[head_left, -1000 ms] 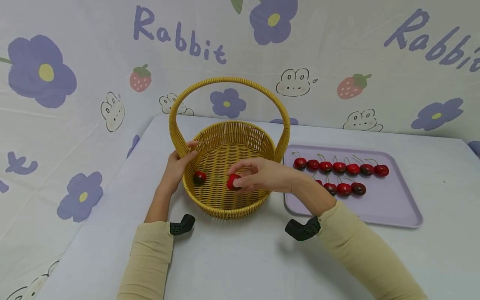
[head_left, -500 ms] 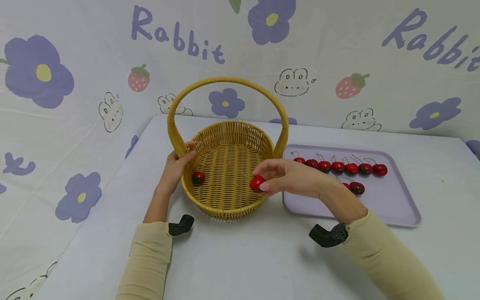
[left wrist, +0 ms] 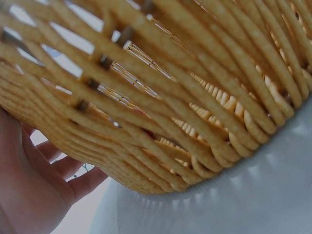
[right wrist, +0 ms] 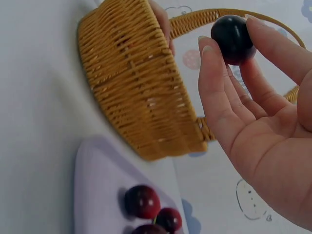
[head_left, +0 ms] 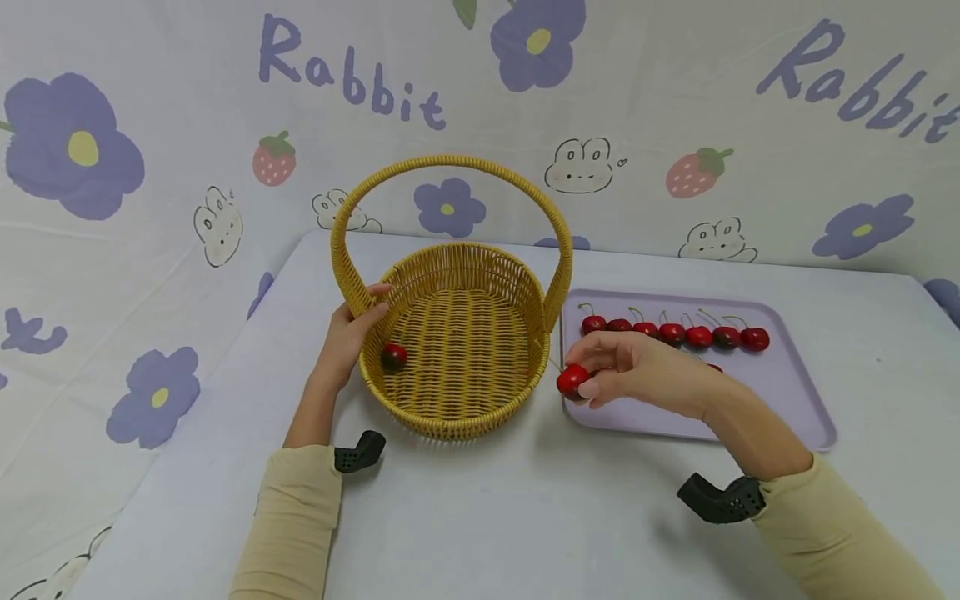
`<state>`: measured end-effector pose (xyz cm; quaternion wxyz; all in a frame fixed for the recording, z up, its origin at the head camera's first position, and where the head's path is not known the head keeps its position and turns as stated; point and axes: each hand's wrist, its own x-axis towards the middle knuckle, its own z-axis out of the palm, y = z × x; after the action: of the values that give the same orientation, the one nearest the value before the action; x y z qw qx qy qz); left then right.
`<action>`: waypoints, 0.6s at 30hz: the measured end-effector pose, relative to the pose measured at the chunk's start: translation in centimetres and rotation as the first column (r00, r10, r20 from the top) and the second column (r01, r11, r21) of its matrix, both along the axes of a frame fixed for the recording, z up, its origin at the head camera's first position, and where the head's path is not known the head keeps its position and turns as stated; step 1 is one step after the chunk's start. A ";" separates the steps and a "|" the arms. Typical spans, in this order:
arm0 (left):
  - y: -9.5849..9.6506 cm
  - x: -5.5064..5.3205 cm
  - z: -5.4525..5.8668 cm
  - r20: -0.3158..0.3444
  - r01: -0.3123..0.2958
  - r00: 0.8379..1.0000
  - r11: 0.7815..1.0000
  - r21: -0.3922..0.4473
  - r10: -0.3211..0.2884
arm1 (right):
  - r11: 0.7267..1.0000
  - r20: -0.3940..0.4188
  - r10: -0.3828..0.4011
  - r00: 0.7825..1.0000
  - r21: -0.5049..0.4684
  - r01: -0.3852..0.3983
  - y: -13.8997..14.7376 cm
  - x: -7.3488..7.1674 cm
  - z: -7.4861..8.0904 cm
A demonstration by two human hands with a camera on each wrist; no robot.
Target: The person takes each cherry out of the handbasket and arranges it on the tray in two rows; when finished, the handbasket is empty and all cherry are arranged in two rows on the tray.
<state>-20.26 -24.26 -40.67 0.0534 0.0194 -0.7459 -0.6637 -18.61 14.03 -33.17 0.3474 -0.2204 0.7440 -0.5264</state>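
A yellow woven basket (head_left: 450, 429) with a tall hoop handle stands mid-table. My left hand (head_left: 343, 342) grips its left rim at the foot of the handle, thumb inside; the left wrist view shows those fingers (left wrist: 87, 183) against the outer weave. Inside, near the left wall, lies one dark red cherry (head_left: 394, 357). My right hand (head_left: 645, 367) pinches another cherry (head_left: 573, 382) between thumb and fingertips, above the left edge of a lilac tray (head_left: 795, 408). In the right wrist view this held cherry (right wrist: 233, 40) looks nearly black.
Along the tray's back runs a row of several cherries (head_left: 699, 337) with stems. A second, shorter row is mostly hidden behind my right hand. White cloth covers the table (head_left: 480, 517), and a printed cloth backdrop (head_left: 637, 100) rises behind it.
My right hand has moved right, carrying the pinched cherry from over the basket to the tray's left edge. The left hand keeps its grip on the basket.
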 end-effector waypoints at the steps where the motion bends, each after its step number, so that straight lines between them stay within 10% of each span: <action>1: 0.0 0.0 0.0 -0.002 0.001 1.000 1.000 0.000 -0.001 | 1.000 -0.004 -0.004 1.000 -0.004 0.004 0.5 0.1 -0.1; 18: 0.0 0.0 0.0 -0.007 0.010 1.000 1.000 0.004 -0.010 | 0.982 0.009 -0.144 0.989 -0.125 0.144 9.3 1.4 -3.6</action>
<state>-20.23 -24.27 -40.65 0.0526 0.0134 -0.7444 -0.6655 -17.17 23.36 -36.81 0.2938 -0.1873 0.7234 -0.5961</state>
